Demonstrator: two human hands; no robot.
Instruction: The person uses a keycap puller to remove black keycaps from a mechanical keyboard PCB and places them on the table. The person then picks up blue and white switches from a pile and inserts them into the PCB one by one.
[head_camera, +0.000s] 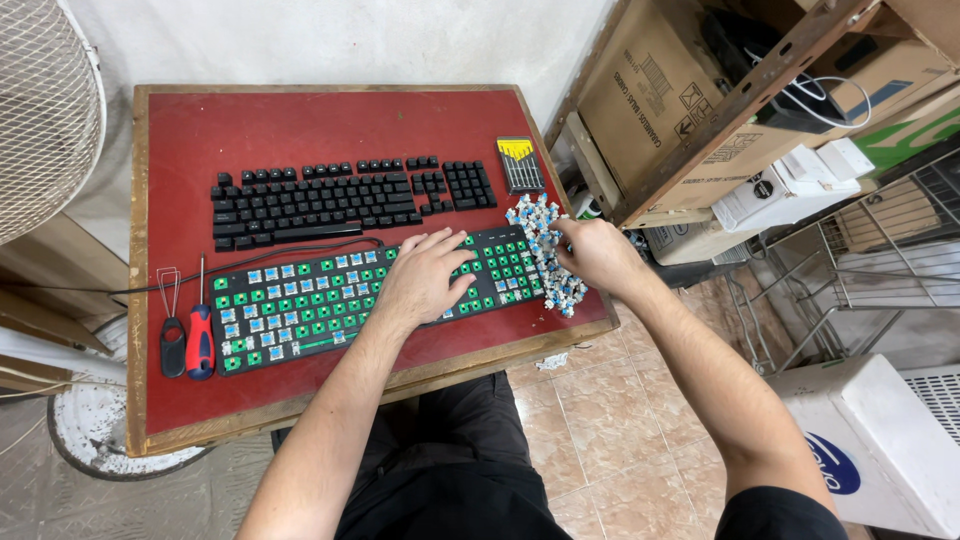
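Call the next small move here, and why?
Probably: right hand lifts one switch from the pile of loose switches and carries it to an open socket. The left hand rests flat on the keyboard board, steadying it, and many green sockets there show no blue switch.

White wall (330, 40), tiled floor (620, 420), cardboard boxes (660, 90) rt.

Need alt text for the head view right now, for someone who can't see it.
A person's left hand rests flat on a stripped keyboard board on a red table, while the right hand reaches into a pile of loose switches. Behind lie black keycaps laid out in rows; a red screwdriver lies at left.
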